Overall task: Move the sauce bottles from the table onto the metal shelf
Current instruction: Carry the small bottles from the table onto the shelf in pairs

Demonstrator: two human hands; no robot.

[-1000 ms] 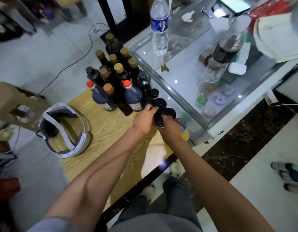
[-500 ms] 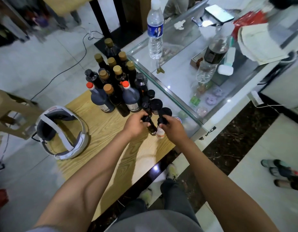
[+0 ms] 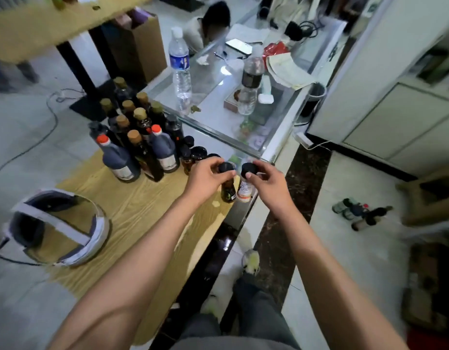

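My left hand (image 3: pixel 208 176) and right hand (image 3: pixel 266 180) each pinch a cap, dark bottle (image 3: pixel 228 190) and pale bottle (image 3: pixel 244 190) hanging upright below the fingers (image 3: pixel 248 176), over the bench (image 3: pixel 132 205) edge.

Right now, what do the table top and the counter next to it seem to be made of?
Table top: seems wood or wood-look laminate, pale yellow, matte; grain lines show. Counter: seems clear glass in metal edging, glossy; it reflects lights, and items show through it.

Dim indoor light, blurred wide-angle edges (glare on glass).
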